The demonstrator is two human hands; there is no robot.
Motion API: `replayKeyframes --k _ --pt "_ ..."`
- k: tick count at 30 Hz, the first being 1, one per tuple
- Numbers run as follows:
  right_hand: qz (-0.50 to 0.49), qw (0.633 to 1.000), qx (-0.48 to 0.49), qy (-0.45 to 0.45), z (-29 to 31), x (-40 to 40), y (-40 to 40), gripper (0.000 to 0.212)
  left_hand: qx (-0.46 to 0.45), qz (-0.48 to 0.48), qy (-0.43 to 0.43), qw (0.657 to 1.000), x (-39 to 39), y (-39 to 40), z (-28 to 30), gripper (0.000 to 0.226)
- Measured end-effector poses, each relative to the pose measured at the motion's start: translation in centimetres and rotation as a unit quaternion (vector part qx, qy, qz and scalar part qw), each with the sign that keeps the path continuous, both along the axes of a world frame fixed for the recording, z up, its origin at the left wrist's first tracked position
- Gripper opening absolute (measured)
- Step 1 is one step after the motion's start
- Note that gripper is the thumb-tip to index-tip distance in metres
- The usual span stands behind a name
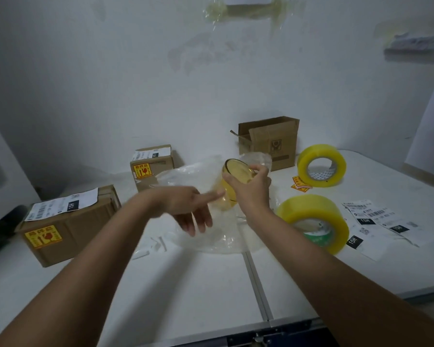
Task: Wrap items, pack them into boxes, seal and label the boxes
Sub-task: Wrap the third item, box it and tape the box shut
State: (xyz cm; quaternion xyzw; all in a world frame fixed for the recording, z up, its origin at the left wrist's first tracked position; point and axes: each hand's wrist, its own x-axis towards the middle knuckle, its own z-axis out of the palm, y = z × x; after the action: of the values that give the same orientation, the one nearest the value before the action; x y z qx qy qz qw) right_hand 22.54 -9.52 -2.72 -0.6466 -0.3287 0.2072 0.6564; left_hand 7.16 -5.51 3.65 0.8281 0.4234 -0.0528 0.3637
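Glass (232,182), yellow and see-through, sits tilted in the right hand (251,189), held above the middle of the white worktop (211,291); the fingers curl over its rim and side, so that grip is closed on the glass. Left hand (188,206) reaches in from the left with straight, spread fingers, its forefinger touching the glass's lower side; that grip is open and holds nothing. Clear wrap (206,236) lies crumpled on the worktop under both hands, and part of it rises behind the glass. Behind it, near the wall, an open box (273,144) stands with its flaps up. Two sealed boxes lie to the left: a small box (152,164) at the back and a larger box (68,221) nearer, each with a white label on top and a yellow sticker on its front. Right of the hands a tape roll (313,221) lies on the worktop just beside the right forearm, and a second roll (321,165) stands on edge farther back, near the open box. Loose stickers (301,184) lie between the two rolls. White shipping labels (381,221) are spread on the worktop to the right of the near roll. Small scraps (158,242) lie by the wrap's left edge.
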Motion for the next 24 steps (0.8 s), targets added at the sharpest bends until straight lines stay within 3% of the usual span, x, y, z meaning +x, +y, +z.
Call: replayKeyframes --k 2,4,6,10,13,19,21,24 --pt "0.020 1.000 -0.003 0.002 -0.3 0.0 -0.2 0.065 0.151 0.052 -0.085 0.984 -0.1 1.4 1.6 0.066" --pt "0.035 0.999 -0.005 0.010 -0.6 0.0 -0.4 0.067 0.323 0.109 -0.177 0.923 0.5 4.0 2.3 0.045" --pt "0.043 0.999 -0.011 0.017 -0.8 -0.1 -0.4 0.069 0.371 0.090 -0.151 0.912 1.8 6.0 2.1 0.040" --pt "0.058 0.997 -0.034 0.028 -1.0 -0.1 -0.6 0.071 0.306 0.038 0.035 0.951 4.3 7.4 0.9 0.072" --pt "0.062 0.996 -0.051 0.029 -1.6 0.1 -0.7 0.071 0.265 0.027 0.066 0.962 5.0 7.3 0.3 0.065" --pt "0.063 0.995 -0.052 0.052 -1.6 0.9 -0.4 0.063 0.138 0.064 -0.139 0.979 4.3 7.8 -0.8 0.027" --pt "0.051 0.997 -0.034 0.037 -0.8 1.4 -0.1 0.059 0.081 0.100 -0.266 0.955 3.8 8.2 -1.0 0.028" --pt "0.039 0.998 -0.033 -0.025 0.7 1.8 0.2 0.060 0.012 0.181 -0.439 0.880 3.4 7.9 -0.6 0.033"
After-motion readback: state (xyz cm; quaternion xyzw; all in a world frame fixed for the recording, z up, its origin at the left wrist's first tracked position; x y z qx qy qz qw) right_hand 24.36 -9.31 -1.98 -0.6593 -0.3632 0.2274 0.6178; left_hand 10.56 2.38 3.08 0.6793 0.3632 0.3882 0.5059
